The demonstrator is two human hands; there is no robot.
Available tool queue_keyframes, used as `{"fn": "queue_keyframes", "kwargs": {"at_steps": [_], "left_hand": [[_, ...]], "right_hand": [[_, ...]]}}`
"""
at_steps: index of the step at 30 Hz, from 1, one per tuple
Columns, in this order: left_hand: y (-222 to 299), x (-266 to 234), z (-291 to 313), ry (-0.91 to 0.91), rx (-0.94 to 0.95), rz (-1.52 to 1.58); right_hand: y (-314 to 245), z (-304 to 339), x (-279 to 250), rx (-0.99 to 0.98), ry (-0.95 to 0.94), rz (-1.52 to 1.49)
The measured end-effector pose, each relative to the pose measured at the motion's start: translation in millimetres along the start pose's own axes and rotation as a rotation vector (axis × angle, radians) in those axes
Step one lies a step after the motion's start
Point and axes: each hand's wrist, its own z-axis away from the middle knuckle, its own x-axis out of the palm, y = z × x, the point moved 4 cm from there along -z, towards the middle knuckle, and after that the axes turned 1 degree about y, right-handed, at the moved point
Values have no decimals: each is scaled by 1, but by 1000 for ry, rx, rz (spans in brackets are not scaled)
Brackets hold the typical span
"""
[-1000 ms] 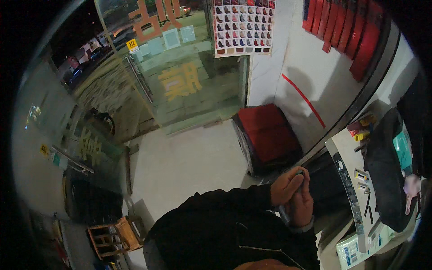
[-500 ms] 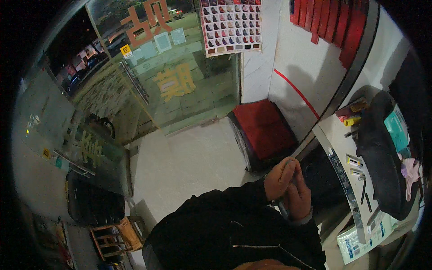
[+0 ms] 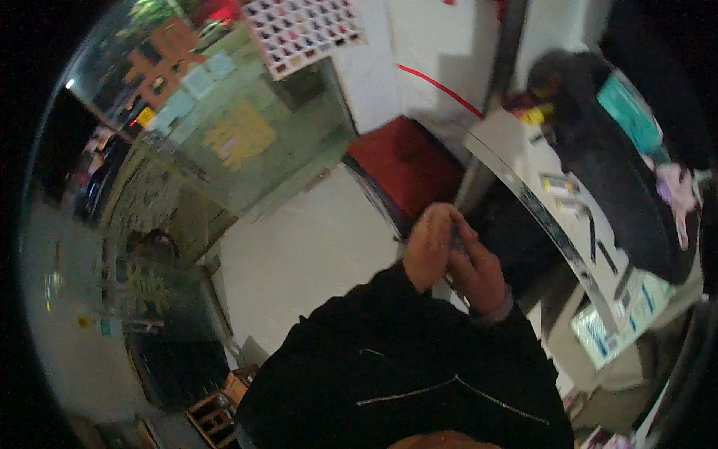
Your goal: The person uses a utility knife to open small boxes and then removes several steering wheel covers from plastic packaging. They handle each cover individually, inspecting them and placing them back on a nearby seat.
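Note:
My left hand (image 3: 426, 245) and my right hand (image 3: 482, 280) are drawn together in front of my dark jacket (image 3: 419, 352). Their fingers are bent and close to one another, the palms turned inward. A small dark greyish patch shows between them, but whether it is an object or only shadow is too blurred to tell. Beyond the hands stands a low stack with a dark red top (image 3: 407, 161). Neither hand touches it, as far as I can see.
On the right, a white counter (image 3: 508, 146) carries a black cloth-like item (image 3: 606, 179), a teal packet (image 3: 632, 112), a pink cloth (image 3: 677, 198) and a green-white package (image 3: 621, 322). Glass doors (image 3: 284, 157) stand ahead. A wooden stool (image 3: 213, 419) and a black seat (image 3: 183, 370) are at lower left.
The view has swung, so the room sits shifted and turned in the picture. My hands appear higher and a little further left, still together. More of the counter's near end now shows.

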Motion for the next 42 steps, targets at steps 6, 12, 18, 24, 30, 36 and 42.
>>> {"fn": "queue_keyframes", "kwargs": {"at_steps": [6,12,18,24,30,36,42], "left_hand": [[-3,13,-12,-114,-90,118],[-21,24,-11,-91,-244,220],[-34,26,-9,-221,-276,95],[-42,34,-12,-385,-139,73],[-58,55,-14,-516,-161,64],[-76,99,-4,-487,-129,6],[-85,133,0,-583,-39,-146]], "right_hand": [[3,10,-15,249,-16,-164],[22,11,-27,228,62,-52],[33,20,-30,204,67,-263],[29,33,-42,298,-23,-417],[33,50,-57,243,67,-549],[38,70,-78,140,207,-597],[37,96,-104,15,216,-581]]}}
